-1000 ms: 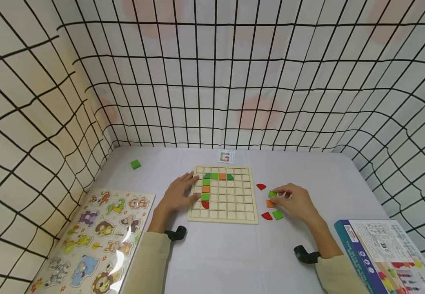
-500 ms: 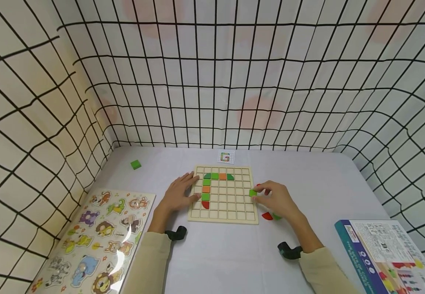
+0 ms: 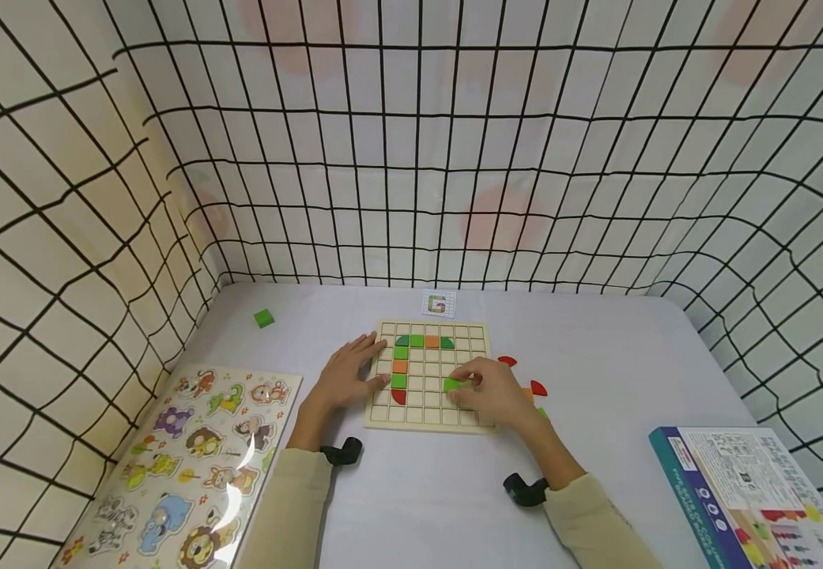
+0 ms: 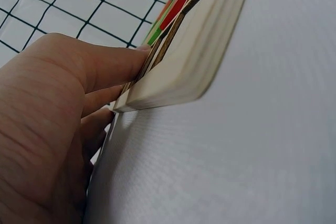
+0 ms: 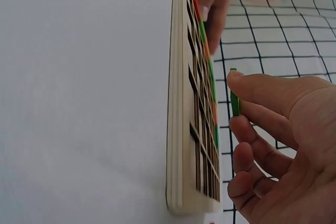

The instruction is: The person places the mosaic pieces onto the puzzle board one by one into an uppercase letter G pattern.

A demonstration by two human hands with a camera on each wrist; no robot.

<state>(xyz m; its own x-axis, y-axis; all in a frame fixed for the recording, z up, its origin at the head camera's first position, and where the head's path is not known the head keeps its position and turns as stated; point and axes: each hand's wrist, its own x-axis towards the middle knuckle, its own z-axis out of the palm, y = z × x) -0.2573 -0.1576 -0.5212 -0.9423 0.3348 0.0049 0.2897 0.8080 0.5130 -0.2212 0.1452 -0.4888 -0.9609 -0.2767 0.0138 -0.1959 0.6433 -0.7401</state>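
Observation:
My right hand (image 3: 503, 393) pinches a green square tile (image 3: 451, 385) between thumb and fingers, over the right-middle part of the wooden grid board (image 3: 431, 416). In the right wrist view that tile (image 5: 234, 95) shows edge-on, apart from the board's surface. My left hand (image 3: 345, 375) rests along the board's left edge, fingers spread, with the thumb (image 4: 118, 66) on its top. Set in the grid are a top row and left column of green and orange squares, with dark green quarter-circles at the row's ends and a red quarter-circle (image 3: 399, 397) at the column's bottom.
Right of the board lie red quarter-circles (image 3: 538, 388), an orange tile (image 3: 528, 393) and a green one (image 3: 542, 412), partly hidden. A pattern card (image 3: 439, 304) lies behind the board. An animal puzzle (image 3: 205, 458) is at left, a box (image 3: 745, 490) at right, black netting around.
My right hand has picked up the green tile from the loose pieces and carried it left over the board. A red quarter-circle behind that hand now shows. My left hand stays put.

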